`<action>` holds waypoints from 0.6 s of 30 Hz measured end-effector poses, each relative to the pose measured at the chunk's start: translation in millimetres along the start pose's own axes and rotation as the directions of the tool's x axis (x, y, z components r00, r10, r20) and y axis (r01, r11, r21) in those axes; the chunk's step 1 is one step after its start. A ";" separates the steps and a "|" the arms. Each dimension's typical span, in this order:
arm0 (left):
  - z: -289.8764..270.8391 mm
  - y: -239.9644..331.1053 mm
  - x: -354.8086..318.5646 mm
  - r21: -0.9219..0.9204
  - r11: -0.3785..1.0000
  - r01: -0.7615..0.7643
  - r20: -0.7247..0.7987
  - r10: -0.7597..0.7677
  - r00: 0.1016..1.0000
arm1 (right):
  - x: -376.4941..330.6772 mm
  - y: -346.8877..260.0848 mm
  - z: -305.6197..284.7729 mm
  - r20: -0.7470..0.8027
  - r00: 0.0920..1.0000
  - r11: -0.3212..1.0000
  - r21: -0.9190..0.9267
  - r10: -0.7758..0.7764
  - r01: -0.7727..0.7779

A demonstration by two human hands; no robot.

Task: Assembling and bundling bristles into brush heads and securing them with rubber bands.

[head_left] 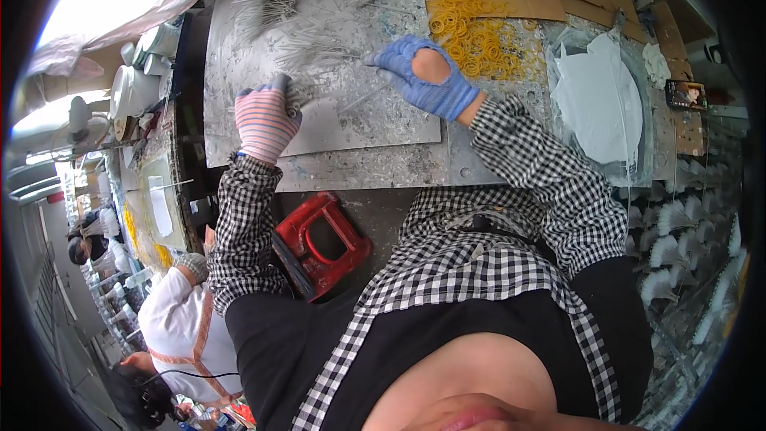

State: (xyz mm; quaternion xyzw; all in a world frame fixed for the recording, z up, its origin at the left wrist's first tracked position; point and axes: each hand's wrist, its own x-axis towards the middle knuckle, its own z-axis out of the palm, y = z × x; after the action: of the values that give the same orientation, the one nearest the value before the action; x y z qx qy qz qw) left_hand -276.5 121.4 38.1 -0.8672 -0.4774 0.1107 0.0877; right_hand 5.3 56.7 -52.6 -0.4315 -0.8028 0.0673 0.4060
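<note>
Working at: the grey board (pixel 359 124) on your bench (pixel 447 164)
Left hand (pixel 266 118): striped glove, fingers curled at the board's left edge, seemingly on thin white sticks (pixel 315 52)
Right hand (pixel 424 76): blue glove, fingers spread flat beyond the board
Rubber bands (pixel 472 32): right of that board

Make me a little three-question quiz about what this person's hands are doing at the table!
1. True or false: the right hand wears a blue glove with a hole in it.
2. Which hand wears the striped glove?
3. What lies just beyond the right hand? A) yellow rubber bands B) apples C) books

Key:
1. True.
2. The left hand, resting on the grey table by thin white sticks.
3. A.
</note>
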 end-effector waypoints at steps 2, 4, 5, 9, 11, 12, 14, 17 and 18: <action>-16.0 6.0 4.0 -0.250 0.961 0.118 -0.080 -0.142 0.987 | -4.1 -8.0 -10.6 -0.076 0.977 0.972 0.143 0.199 -0.187; -8.4 14.5 10.5 -0.715 0.695 0.073 -0.055 -0.161 0.985 | 1.2 -21.6 -21.0 -0.039 0.925 0.887 0.299 0.379 -0.351; -3.5 18.3 10.9 -0.975 0.221 0.012 -0.023 -0.157 0.987 | 5.7 -29.5 -25.9 0.036 0.841 0.748 0.438 0.540 -0.499; -34.3 97.4 10.0 -0.958 -0.228 0.172 0.152 0.104 0.983 | 16.9 -47.9 -72.1 -0.187 0.844 0.743 0.592 0.504 -0.312; -30.6 125.1 10.7 -0.899 -0.356 0.255 0.175 0.242 0.954 | 13.1 -44.7 -92.4 -0.300 0.878 0.918 0.256 0.372 -0.302; -30.4 140.3 9.1 -0.886 -0.371 0.280 0.195 0.250 0.948 | 8.2 -40.6 -101.1 -0.341 0.853 0.914 0.240 0.396 -0.328; -30.1 168.7 0.3 -0.845 -0.403 0.351 0.249 0.284 0.926 | 5.9 -46.0 -132.8 -0.151 0.863 0.870 0.204 0.482 -0.450; -12.8 197.0 -4.9 -0.836 -0.391 0.386 0.247 0.359 0.900 | -16.5 -34.2 -140.7 0.032 0.861 0.851 0.141 0.507 -0.506; -8.5 201.4 -5.4 -0.833 -0.391 0.391 0.248 0.367 0.896 | -19.9 -28.5 -142.5 0.026 0.892 0.882 0.137 0.452 -0.451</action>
State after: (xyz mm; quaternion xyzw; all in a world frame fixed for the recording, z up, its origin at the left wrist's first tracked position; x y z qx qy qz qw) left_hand -114.1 10.0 -5.1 -0.4786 -0.3625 -0.1463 -0.7862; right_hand 94.2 -10.3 42.9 -0.5771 -0.6723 0.2142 0.4112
